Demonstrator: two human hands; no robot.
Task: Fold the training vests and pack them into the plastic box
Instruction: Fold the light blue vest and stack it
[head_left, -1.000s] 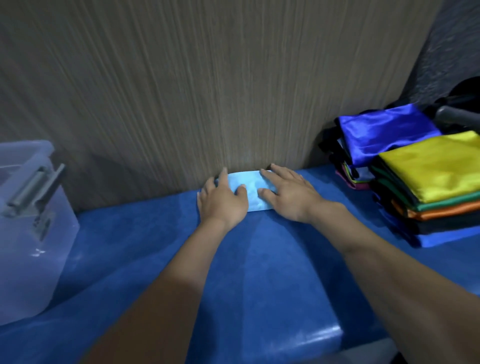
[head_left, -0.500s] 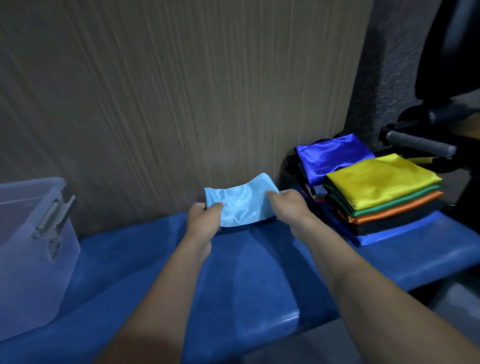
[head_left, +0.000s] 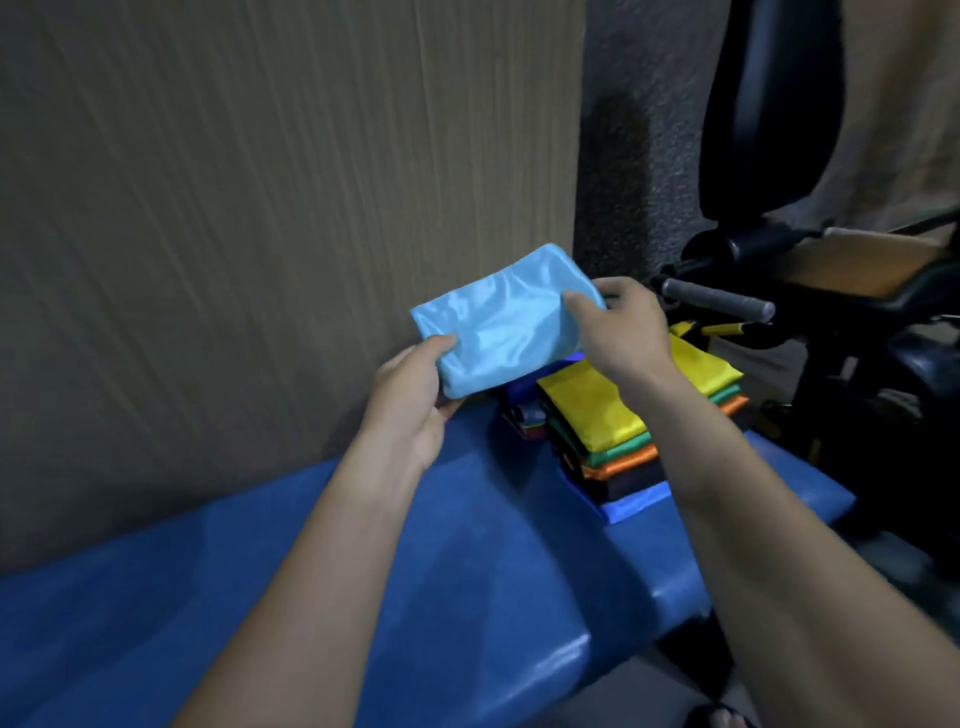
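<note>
Partly hidden: folded vest stack.

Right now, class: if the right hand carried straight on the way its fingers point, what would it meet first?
The right hand points up and leftward, already pinching the light blue vest. Past that, the wooden wall panel probably comes first, though depth is hard to judge.

A shiny light-blue folded vest is seen against a beige wood-grain panel. In the stack of folded vests, yellow is layered over green, orange, black and royal blue. The bench is covered in deep blue, and black is worn by the chair behind.
</note>
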